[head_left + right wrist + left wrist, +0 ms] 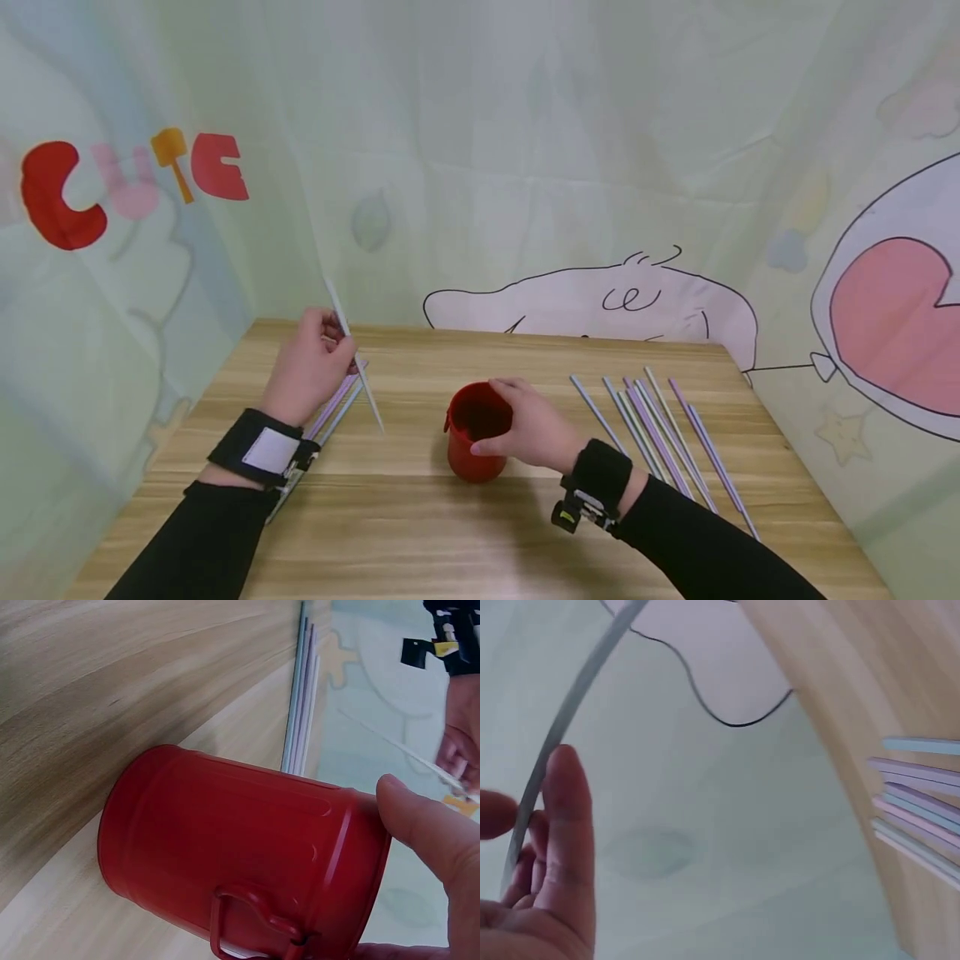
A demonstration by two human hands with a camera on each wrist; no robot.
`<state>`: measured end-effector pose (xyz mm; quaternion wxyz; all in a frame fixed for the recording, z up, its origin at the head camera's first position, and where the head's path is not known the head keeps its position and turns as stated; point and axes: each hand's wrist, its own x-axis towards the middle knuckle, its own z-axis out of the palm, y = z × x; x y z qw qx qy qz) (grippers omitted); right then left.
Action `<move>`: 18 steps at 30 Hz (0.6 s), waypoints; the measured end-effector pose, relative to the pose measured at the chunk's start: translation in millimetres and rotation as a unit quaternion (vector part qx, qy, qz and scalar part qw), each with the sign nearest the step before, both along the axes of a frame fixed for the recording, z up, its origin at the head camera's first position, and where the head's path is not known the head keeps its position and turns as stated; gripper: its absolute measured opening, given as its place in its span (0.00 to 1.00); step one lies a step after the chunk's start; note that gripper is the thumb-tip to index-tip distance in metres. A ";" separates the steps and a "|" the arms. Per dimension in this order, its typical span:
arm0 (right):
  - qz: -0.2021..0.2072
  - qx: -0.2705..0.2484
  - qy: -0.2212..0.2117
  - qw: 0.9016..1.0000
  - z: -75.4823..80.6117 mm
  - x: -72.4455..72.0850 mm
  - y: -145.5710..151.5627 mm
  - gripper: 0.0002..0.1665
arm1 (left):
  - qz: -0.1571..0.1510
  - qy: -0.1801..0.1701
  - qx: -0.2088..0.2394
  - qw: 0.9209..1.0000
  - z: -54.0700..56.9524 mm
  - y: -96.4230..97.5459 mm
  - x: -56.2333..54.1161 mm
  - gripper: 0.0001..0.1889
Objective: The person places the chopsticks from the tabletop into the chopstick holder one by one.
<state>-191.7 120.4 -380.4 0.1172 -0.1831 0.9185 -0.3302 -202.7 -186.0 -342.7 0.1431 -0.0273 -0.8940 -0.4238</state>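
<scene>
We've got a pale stick (371,398) pinched btwn thumb & fingers of our L hand (311,367), tilted, up off the table (405,533). Our R hand (536,429) grips the red cup (476,468) by its rim; cup's upright abt mid-table. Few sticks (341,414) lie by our L wrist, bigger bunch (655,433) near our R forearm.

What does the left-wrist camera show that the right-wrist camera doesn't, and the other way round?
Only the left-wrist view shows the curved black outline on the pale backdrop. Only the right-wrist view shows the red cup, the right hand holding it, and the black wristband. Both show the left hand pinching a thin stick, more sticks lying on the wooden table, and that backdrop.
</scene>
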 end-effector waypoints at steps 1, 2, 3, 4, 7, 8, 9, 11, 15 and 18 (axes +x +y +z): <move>-0.001 0.001 0.000 1.000 -0.1 -0.3 0.0 0.54 | 0.000 0.009 0.021 1.000 3.6 1.3 0.4 0.17; -0.001 0.001 0.000 1.000 0.0 -0.4 0.0 0.54 | -0.001 0.019 0.043 0.999 7.2 2.9 0.6 0.16; -0.001 0.002 0.001 1.000 0.0 -0.5 0.0 0.54 | -0.004 0.029 0.067 0.997 11.0 4.6 0.7 0.17; -0.001 0.002 0.001 1.000 0.0 -0.4 0.0 0.54 | -0.007 0.039 0.086 0.996 14.2 6.3 0.7 0.17; -0.002 0.003 0.001 1.000 -0.7 -0.3 0.8 0.55 | -0.015 0.069 0.131 0.989 22.6 12.2 0.4 0.18; -0.002 0.002 0.001 1.000 -0.9 -0.2 1.2 0.55 | -0.016 0.078 0.141 0.987 25.1 14.5 0.1 0.18; -0.003 0.000 0.001 1.000 -1.4 -0.4 1.6 0.54 | -0.018 0.085 0.148 0.985 27.3 17.0 -0.1 0.18; -0.005 -0.003 -0.001 1.000 -1.9 -0.6 2.5 0.54 | -0.022 0.094 0.159 0.982 30.5 22.5 -0.8 0.18; -0.005 -0.009 -0.002 1.000 -2.5 -1.5 3.1 0.55 | -0.033 0.101 0.166 0.980 33.5 34.0 -2.3 0.18; -0.004 -0.008 0.001 1.000 -2.4 -2.1 2.7 0.55 | -0.038 0.099 0.161 0.981 32.1 42.1 -3.9 0.16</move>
